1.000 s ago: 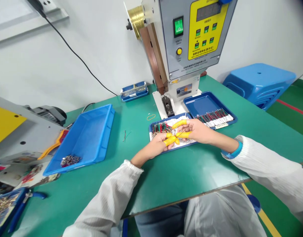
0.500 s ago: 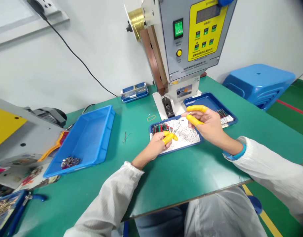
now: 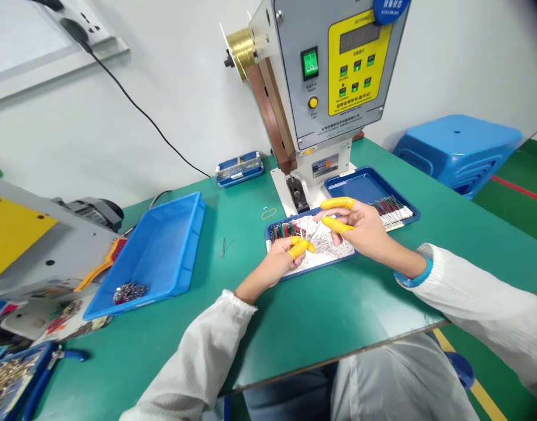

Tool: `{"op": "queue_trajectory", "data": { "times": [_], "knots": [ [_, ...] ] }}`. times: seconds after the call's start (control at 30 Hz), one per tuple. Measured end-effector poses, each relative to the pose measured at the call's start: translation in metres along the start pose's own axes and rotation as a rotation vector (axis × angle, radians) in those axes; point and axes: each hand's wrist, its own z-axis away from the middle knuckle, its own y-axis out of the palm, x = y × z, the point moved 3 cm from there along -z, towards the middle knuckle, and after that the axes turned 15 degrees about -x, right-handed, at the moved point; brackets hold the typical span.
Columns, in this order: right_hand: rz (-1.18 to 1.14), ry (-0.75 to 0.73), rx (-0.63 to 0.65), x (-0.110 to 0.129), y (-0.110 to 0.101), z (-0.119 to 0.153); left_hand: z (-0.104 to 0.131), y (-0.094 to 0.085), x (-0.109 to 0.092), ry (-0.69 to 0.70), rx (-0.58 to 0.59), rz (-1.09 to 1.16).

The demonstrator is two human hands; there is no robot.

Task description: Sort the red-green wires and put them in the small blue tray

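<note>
My left hand (image 3: 282, 257), with yellow finger cots on thumb and forefinger, pinches thin wires; a dark wire (image 3: 313, 234) sticks out up and to the right. My right hand (image 3: 362, 227), in similar yellow cots, is closed on a small white tube (image 3: 325, 214) close to that wire's tip. Whether tube and wire touch, I cannot tell. Beneath both hands lies a shallow blue tray (image 3: 318, 267) with many loose white tubes (image 3: 327, 250) and a bunch of red, green and black wires (image 3: 282, 229) at its left.
A grey crimping machine (image 3: 314, 137) stands behind the tray. To its right, a second blue tray (image 3: 353, 186) holds wires with white ends. A large blue bin (image 3: 163, 245) sits left, containing a small metallic bundle (image 3: 130, 292). A rubber band (image 3: 269, 214) lies on the green table (image 3: 338, 310).
My right hand has moved left and slightly down, bringing the white tube nearer the wire in my left hand. My left hand has stayed nearly in place. The view has shifted a little.
</note>
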Motion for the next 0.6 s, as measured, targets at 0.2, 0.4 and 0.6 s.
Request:
{"op": "queue_trajectory", "data": {
  "times": [0.2,0.4,0.6],
  "knots": [
    [-0.022,0.002,0.011,0.0003,0.0015,-0.0003,-0.0012,-0.0014,0.0019,-0.003,0.014,0.018],
    [-0.013,0.031,0.044,-0.0038,0.0023,-0.0011,-0.0010,-0.0015,0.0013,-0.007,0.008,0.015],
    [-0.032,0.033,0.050,-0.0047,0.0026,-0.0003,-0.0011,-0.0017,0.0015,-0.006,0.011,0.017]
  ]
}}
